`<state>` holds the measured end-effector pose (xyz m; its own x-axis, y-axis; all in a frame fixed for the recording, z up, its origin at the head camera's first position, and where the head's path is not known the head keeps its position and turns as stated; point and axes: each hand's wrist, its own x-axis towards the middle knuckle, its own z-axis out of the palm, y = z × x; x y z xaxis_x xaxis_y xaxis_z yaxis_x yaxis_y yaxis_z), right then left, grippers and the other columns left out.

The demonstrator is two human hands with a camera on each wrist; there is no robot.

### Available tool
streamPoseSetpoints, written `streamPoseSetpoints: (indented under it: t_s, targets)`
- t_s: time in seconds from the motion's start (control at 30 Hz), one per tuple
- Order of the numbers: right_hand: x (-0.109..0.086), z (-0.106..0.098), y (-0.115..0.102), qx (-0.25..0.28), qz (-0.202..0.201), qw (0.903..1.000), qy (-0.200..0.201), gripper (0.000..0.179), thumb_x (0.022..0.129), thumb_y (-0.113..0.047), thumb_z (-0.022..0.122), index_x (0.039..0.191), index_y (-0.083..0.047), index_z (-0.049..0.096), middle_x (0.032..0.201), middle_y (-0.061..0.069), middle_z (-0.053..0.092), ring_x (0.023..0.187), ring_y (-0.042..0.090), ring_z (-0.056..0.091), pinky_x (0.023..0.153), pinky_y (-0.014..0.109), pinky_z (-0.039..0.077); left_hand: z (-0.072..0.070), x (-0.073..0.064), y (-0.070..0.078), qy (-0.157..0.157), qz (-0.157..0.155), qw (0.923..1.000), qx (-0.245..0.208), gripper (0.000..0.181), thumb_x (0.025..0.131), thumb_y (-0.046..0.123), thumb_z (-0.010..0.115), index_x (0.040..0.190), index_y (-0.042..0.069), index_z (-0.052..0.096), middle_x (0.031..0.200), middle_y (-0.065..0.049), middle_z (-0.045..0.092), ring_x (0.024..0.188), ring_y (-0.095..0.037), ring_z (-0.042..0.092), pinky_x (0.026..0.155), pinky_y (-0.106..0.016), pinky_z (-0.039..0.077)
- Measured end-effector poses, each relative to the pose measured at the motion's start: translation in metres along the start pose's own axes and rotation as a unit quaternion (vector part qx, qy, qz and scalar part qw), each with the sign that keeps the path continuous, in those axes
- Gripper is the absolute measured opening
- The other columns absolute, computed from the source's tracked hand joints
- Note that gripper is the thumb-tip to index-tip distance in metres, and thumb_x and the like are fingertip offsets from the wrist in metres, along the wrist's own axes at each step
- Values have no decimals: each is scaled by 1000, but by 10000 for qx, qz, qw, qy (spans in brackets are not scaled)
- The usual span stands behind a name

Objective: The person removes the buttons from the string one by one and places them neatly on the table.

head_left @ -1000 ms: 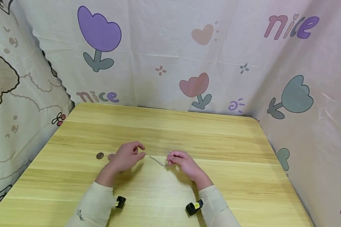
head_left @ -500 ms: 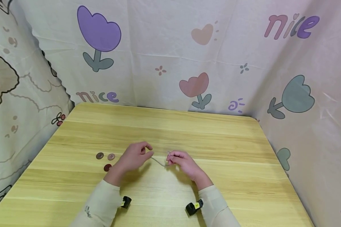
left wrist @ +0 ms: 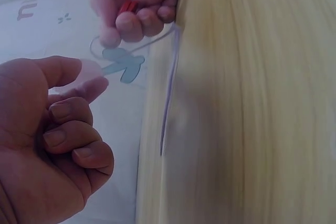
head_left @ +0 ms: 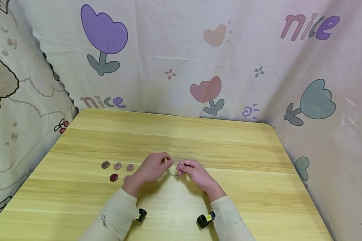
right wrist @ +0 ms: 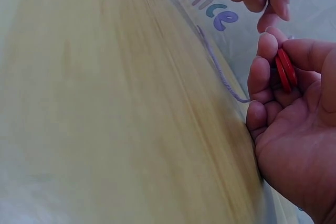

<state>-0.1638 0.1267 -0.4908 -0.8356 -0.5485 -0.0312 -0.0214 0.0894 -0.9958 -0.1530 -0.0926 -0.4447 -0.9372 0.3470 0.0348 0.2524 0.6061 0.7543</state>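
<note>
My right hand [head_left: 197, 172] is raised over the middle of the table, a red button [right wrist: 286, 71] gripped between its thumb and fingers. It looks like two stacked discs in the right wrist view. A thin greyish cord [right wrist: 218, 69] comes out of the same hand, one length hanging down. In the left wrist view a small loop of the cord [left wrist: 93, 48] curves from the right fingertips. My left hand [head_left: 154, 167] is just left of the right one. Its thumb and index finger are apart with nothing between them; its other fingers are curled [left wrist: 73, 135].
Several buttons lie left of the left hand: a dark brown button [head_left: 105, 164], two pinkish buttons [head_left: 117, 166], a dark red button [head_left: 113, 177] and a pale one [head_left: 126, 178] partly behind the left wrist. A printed curtain [head_left: 175, 40] hangs behind the wooden table [head_left: 199, 140].
My left hand has moved right, over the cord's free end and close to the right fingertips, uncovering more buttons behind it. The right hand has stayed in place.
</note>
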Motion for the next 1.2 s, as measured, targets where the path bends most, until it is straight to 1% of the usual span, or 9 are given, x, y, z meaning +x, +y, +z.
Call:
streamPoseSetpoints:
  t_s: [0.1,0.3,0.37,0.57,0.73,0.83,0.97,1.07,1.2]
  targets:
    - [0,0,0,5,-15,10000,-10,27,105,-13,49,106,10,63,104,22,64,102,31,60,98,41,42,3,2,3,12,78,10000,42,21,102,26,58,104,10,72,61,4,46,52,-10,37,51,-28,35]
    - [1,-1,0,7,-94,10000,-27,27,105,-12,49,106,12,62,102,27,61,100,33,59,96,42,43,8,6,6,21,110,9999,-58,19,101,26,61,106,11,73,56,5,38,47,-9,31,46,-25,28]
    - [2,-1,1,12,-128,9999,-27,27,104,-11,48,106,12,62,102,28,61,101,33,59,96,41,43,9,7,6,9,160,9999,-61,19,101,26,62,106,12,73,56,5,39,47,-9,31,46,-25,28]
    - [2,0,0,97,-200,9997,-43,25,105,-6,46,105,15,60,105,32,59,104,41,57,96,42,44,12,9,7,7,440,9990,28,25,99,22,66,121,11,71,54,6,36,47,-8,29,46,-24,27]
    - [1,0,-1,50,-101,9999,-15,24,104,-6,48,108,12,63,105,30,61,103,36,58,97,42,44,12,10,7,20,623,9980,74,32,97,20,68,129,12,68,54,8,32,47,-7,26,47,-23,25]
    - [1,-1,0,10,-99,10000,-7,23,103,-7,49,107,10,65,102,26,63,102,31,59,97,42,44,12,10,7,55,720,9973,114,28,97,18,69,124,14,71,53,9,31,47,-6,25,47,-23,25]
    - [1,-1,1,-4,-131,9999,-19,23,103,-7,49,104,11,64,99,24,63,102,28,58,96,42,43,13,10,7,93,827,9964,130,13,96,16,70,107,14,76,53,9,32,47,-5,26,47,-23,25]
    - [1,-1,1,13,-157,9999,-39,23,102,-7,50,105,11,64,99,24,63,101,28,59,96,41,44,13,9,7,55,730,9973,69,6,96,14,69,99,14,74,54,8,35,47,-6,29,47,-23,26]
    - [0,-2,0,49,-282,9995,-159,26,101,-6,49,111,11,65,105,28,63,99,32,61,97,42,45,11,8,6,0,412,9991,-32,6,98,14,67,96,15,72,54,7,36,45,-7,31,45,-23,27]
